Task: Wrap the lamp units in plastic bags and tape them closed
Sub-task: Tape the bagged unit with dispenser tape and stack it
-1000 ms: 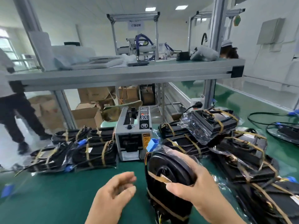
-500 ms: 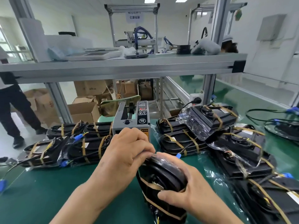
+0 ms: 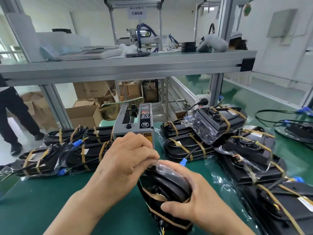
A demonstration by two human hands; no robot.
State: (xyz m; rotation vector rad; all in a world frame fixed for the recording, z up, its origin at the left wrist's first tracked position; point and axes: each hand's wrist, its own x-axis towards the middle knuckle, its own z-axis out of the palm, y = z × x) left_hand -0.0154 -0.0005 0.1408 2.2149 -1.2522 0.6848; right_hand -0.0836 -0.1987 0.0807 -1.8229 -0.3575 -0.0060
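The lamp unit (image 3: 166, 185) is standing on end on the green surface (image 3: 42, 200), front-centre, just short of the tape dispenser (image 3: 135, 122). It's already sitting in its plastic bag (image 3: 163, 167) w/ brown tape bands (image 3: 152, 195) round the lower half. R hand (image 3: 199, 200) is holding it from the right: grip curled round the body, thumb lying across the front. L hand (image 3: 128, 158) is working at the top: grip pressed together, fingertips pinching the loose film at the bag mouth. Can't tell if a tape strip is in there too.

Handling, as a guess: hard black housing, prob. fairly heavy & stiff enough to squeeze. The film is thin & slippery, so it's better taking hold of the body over a tape band, not the loose plastic or the wires poking out below.

Vs 1 s ago: L hand was hanging low, apart from the unit & holding nothing. It's now up at the top edge, on the bag. R hand is keeping the same hold. The finished units (image 3: 55, 153) are lying as before.
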